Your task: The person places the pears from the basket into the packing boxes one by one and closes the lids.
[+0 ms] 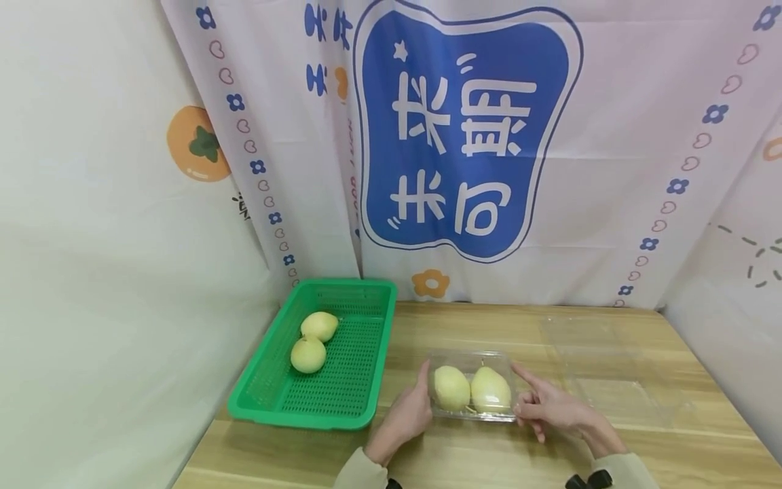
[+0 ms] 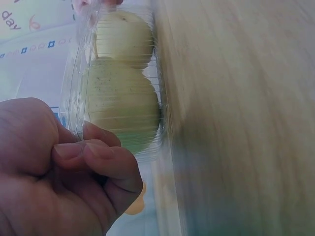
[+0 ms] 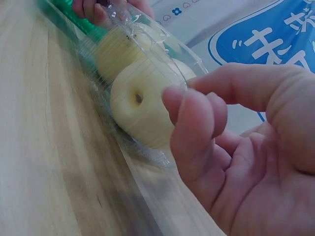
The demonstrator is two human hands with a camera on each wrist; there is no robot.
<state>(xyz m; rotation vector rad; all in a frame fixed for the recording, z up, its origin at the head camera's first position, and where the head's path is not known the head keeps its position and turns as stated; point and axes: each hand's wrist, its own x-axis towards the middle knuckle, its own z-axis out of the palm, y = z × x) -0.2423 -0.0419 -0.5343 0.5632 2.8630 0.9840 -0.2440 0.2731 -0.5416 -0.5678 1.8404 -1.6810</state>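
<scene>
A clear plastic clamshell box (image 1: 472, 386), thin and shiny with fine ribs on its walls, stood on the pale wooden table (image 1: 611, 448), near the front edge at about 6 o'clock in the head view. Inside it lay two pears (image 1: 451, 388), round, pale yellow-green, with small dark specks on the skin; they touched each other side by side. The left hand (image 1: 408, 415) was at 9 o'clock of the box, its thumb lying up along the left wall and its curled fingers (image 2: 93, 155) pressed on the near corner of the plastic. The right hand (image 1: 552, 407) was at 3 o'clock of the box, with the index finger stretched along the right upper edge and the other fingers (image 3: 194, 118) bent loosely, just beside the plastic; whether they really touched it I could not tell.

At 10 o'clock from the box lay a green plastic basket (image 1: 360, 407), rectangular with a perforated floor, and in it two more pears (image 1: 308, 354) close together. At 2 o'clock a second transparent box (image 1: 617, 380) lay open and flat on the table. Behind hung a printed cloth (image 1: 611, 170) with a blue panel
</scene>
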